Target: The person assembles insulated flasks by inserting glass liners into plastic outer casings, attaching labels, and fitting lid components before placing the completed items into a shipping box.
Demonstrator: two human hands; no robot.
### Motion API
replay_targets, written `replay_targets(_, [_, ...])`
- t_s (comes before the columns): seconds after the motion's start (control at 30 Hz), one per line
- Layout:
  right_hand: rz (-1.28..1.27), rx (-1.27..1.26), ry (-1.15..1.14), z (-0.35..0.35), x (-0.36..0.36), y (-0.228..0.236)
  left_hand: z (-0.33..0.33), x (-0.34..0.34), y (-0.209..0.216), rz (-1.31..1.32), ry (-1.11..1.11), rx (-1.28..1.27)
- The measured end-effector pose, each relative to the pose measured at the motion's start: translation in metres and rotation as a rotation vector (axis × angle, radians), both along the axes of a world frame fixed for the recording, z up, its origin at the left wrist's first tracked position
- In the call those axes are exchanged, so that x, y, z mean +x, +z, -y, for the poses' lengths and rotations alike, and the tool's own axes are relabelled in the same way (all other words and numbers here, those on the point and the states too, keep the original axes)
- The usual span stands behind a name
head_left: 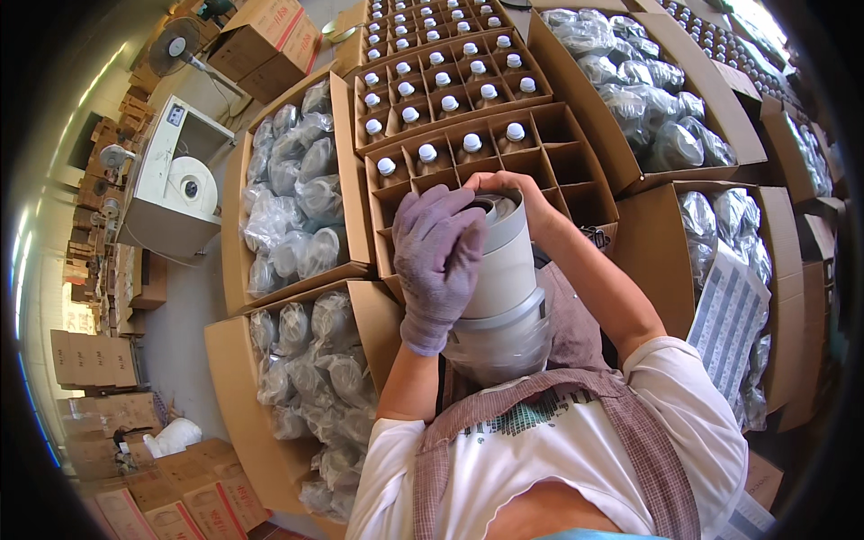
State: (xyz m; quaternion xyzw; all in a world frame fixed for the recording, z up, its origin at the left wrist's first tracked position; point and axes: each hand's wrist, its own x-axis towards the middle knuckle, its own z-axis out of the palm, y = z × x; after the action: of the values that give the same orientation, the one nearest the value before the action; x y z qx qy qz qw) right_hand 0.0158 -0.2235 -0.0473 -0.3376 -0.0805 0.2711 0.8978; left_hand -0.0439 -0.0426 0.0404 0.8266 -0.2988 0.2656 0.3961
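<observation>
A: Where is the grey cylinder?

B: It is in front of your torso, between your hands, open end upward. Clear plastic wrap surrounds its lower part. What supports the base is hidden.

A: How are the hands set?

B: Your bare right hand curls over the far rim and appears clamped on it. Your gloved left hand is raised at the left wall; whether its fingers press the cylinder or stand just off it, the view cannot tell.

A: Which fault is most likely?

B: Slip. If the right hand alone carries the load, the cylinder can pivot at the rim and drop. Loose wrap offers poor friction and raises this risk.

A: Is there a second hazard?

B: Impact. The divided carton lies directly beyond. If the cylinder tips forward, it can strike the white-capped bottles or crush the cardboard partitions. Lifting by the rim alone may also part the seam.
</observation>
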Motion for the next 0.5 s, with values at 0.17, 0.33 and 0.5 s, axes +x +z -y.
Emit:
replay_targets(0.17, [0.27,-0.813,-0.46,-0.01,-0.059,0.053,-0.04,0.03,-0.04,-0.208,-0.367,-0.49])
replay_targets(0.33, [0.075,-0.501,-0.307,0.019,-0.016,0.04,-0.031,0.019,-0.001,-0.303,-0.295,-0.413])
replay_targets(0.5, [-0.03,0.181,0.142,-0.004,0.016,0.005,-0.005,0.01,0.007,-0.093,-0.093,0.006])
